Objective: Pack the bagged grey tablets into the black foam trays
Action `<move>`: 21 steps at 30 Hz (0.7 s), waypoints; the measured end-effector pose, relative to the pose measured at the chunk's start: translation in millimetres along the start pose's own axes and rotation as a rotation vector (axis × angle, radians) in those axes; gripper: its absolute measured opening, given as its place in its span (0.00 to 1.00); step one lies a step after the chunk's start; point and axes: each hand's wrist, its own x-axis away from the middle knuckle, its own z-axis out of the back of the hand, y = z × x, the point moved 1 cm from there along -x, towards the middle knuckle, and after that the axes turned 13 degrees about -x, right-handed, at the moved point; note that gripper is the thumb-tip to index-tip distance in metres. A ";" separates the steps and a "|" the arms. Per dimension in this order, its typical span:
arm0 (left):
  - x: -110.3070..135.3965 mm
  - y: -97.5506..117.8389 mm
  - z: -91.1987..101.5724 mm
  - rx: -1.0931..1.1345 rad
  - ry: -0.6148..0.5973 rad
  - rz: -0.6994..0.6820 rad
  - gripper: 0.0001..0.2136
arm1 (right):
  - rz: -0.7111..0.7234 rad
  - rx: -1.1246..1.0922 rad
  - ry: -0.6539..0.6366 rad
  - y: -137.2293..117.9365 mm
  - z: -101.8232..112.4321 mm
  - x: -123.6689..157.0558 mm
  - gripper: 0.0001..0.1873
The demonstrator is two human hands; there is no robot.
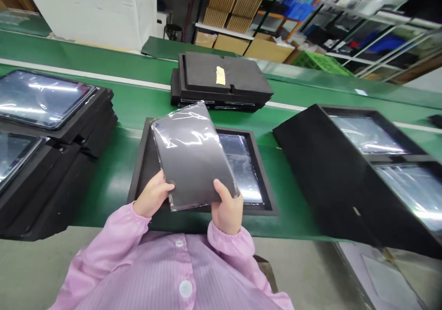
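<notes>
Both my hands hold a grey tablet (pixel 193 158) wrapped in clear film, its plain back towards me. My left hand (pixel 154 194) grips its lower left edge, thumb on the back. At the lower right corner, my right hand (pixel 228 205) is closed round the edge with the thumb on top. Under the tablet lies a black foam tray (pixel 267 195) on the green work surface. A second tablet (pixel 243 167), glossy side up, sits in the tray's right compartment. The held tablet hides much of the tray's middle.
Black foam trays with tablets (pixel 44 96) are stacked at the left. Another stack of foam trays (pixel 321 172) stands at the right. Behind, foam pieces (pixel 224 73) carry a yellow label. A white pillar (pixel 93 11) and shelves with cartons (pixel 224 6) are beyond the green bench (pixel 297 209).
</notes>
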 end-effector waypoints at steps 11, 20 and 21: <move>12.1 15.5 10.4 -0.031 0.094 -0.003 0.30 | 0.764 0.757 -1.102 20.8 -32.3 37.2 0.29; -3.7 38.5 24.1 -0.345 0.307 -0.022 0.31 | 0.461 0.314 -1.131 -32.5 -11.3 -5.5 0.18; -4.7 39.1 27.3 -0.372 0.320 -0.015 0.31 | 0.461 0.315 -1.015 -42.5 0.8 -16.1 0.17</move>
